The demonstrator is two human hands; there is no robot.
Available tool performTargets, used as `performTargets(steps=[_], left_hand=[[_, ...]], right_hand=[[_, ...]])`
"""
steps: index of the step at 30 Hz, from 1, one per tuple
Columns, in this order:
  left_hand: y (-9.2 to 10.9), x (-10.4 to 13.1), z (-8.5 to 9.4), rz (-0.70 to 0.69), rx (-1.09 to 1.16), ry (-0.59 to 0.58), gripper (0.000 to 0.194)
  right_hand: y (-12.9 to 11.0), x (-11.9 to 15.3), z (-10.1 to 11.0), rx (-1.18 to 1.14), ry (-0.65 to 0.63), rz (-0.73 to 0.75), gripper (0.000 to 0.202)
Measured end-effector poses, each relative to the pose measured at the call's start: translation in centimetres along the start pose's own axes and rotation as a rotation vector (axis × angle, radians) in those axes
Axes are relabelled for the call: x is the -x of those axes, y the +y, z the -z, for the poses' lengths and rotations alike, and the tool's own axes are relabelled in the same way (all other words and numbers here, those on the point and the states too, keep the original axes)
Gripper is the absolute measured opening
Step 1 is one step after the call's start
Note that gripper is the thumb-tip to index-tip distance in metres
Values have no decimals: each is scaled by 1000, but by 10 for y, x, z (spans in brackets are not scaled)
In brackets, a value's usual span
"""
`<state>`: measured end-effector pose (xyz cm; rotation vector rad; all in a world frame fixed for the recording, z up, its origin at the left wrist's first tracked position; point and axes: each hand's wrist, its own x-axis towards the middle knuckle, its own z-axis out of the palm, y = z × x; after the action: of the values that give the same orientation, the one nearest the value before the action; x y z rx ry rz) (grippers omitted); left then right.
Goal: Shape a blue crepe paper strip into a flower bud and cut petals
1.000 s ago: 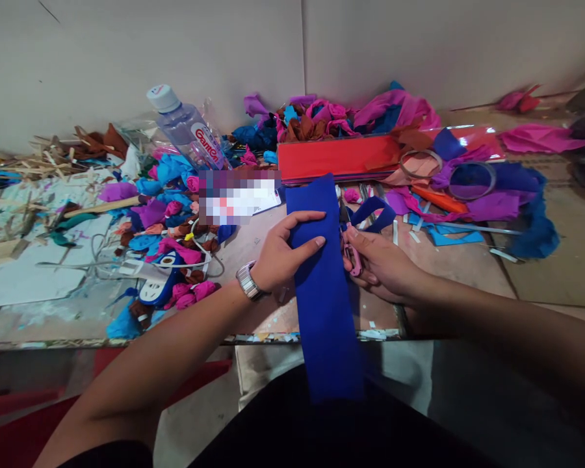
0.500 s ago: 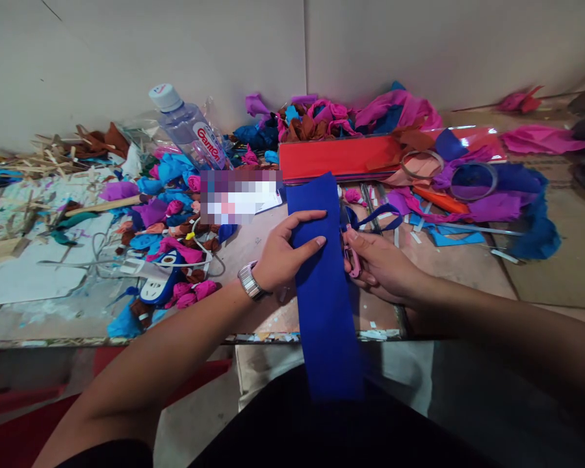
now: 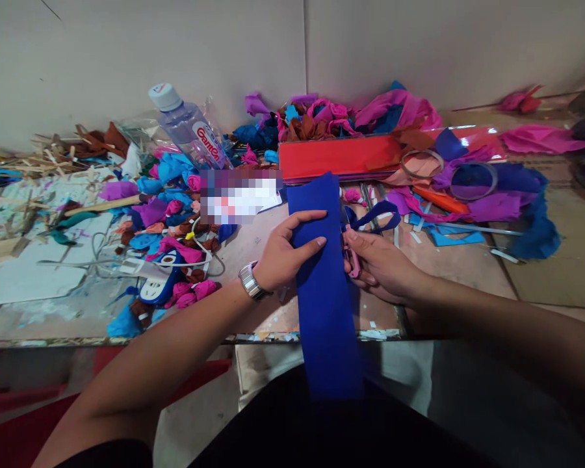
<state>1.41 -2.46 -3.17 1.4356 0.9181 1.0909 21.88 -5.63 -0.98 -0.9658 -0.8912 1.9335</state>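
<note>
A long dark-blue strip of crepe paper point(image 3: 322, 305) runs from the table down over my lap. My left hand point(image 3: 285, 253) holds it, with thumb and index finger lying on its upper face and the other fingers hidden below. In my right hand point(image 3: 383, 266) is a pair of scissors with pink handles point(image 3: 354, 262), at the paper's right edge. Their blades are mostly hidden, so I cannot tell how far apart they are. A narrow blue cut strip point(image 3: 383, 211) curls away to the right, beyond the scissors.
Behind the paper lies a red packet point(image 3: 334, 158). A water bottle point(image 3: 190, 130) leans among crumpled paper flowers to the left, near a white-and-blue power strip point(image 3: 158, 279) with cables. Tape rings point(image 3: 474, 181) and coloured scraps are on the right. The table's front edge point(image 3: 263, 338) runs below my hands.
The narrow blue strip beyond the scissors has shifted slightly. Both hands and the wide paper stay almost exactly where they were.
</note>
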Motion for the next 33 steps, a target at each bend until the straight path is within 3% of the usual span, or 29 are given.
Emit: performTargets(steps=[33], left_hand=[[4, 3, -3, -51, -84, -10, 42]], right_hand=[[-2, -2, 4, -17, -23, 72, 46]])
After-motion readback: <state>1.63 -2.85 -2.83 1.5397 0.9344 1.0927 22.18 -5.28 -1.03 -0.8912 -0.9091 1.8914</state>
